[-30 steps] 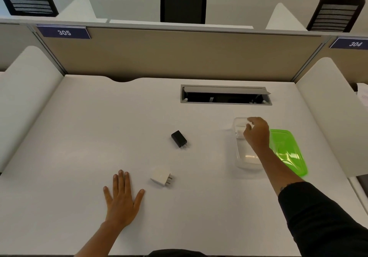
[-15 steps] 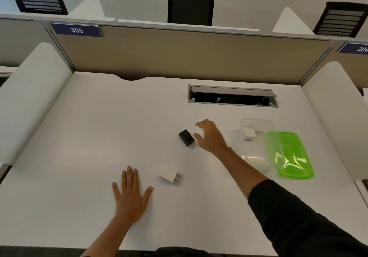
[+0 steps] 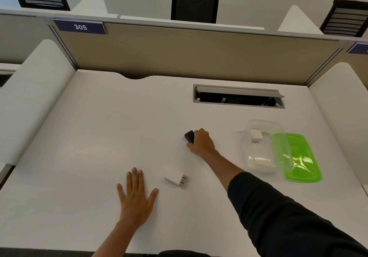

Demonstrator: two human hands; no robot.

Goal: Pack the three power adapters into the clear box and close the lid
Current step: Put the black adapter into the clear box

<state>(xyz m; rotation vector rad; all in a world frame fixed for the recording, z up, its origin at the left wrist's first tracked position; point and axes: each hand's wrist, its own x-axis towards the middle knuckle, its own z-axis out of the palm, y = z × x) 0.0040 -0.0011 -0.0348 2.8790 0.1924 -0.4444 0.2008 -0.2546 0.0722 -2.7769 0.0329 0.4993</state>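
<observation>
My right hand (image 3: 202, 143) is curled around the black power adapter (image 3: 189, 136) at the middle of the white desk; its left corner sticks out past my fingers. A white adapter (image 3: 175, 176) with its prongs pointing right lies nearer to me. Flat on the desk, fingers spread, rests my left hand (image 3: 135, 197), just left of that white adapter. The clear box (image 3: 264, 163) stands open at the right with another white adapter (image 3: 255, 134) in its far end. Its green lid (image 3: 302, 163) lies against the box's right side.
An open cable hatch (image 3: 238, 96) is set into the desk behind the box. White side panels (image 3: 31, 89) flank the desk and a beige divider (image 3: 191, 55) closes the back. Black chairs show beyond the divider.
My right hand left the box, where a white adapter now lies, swung left across the desk and closed on the black adapter. My left hand stayed flat.
</observation>
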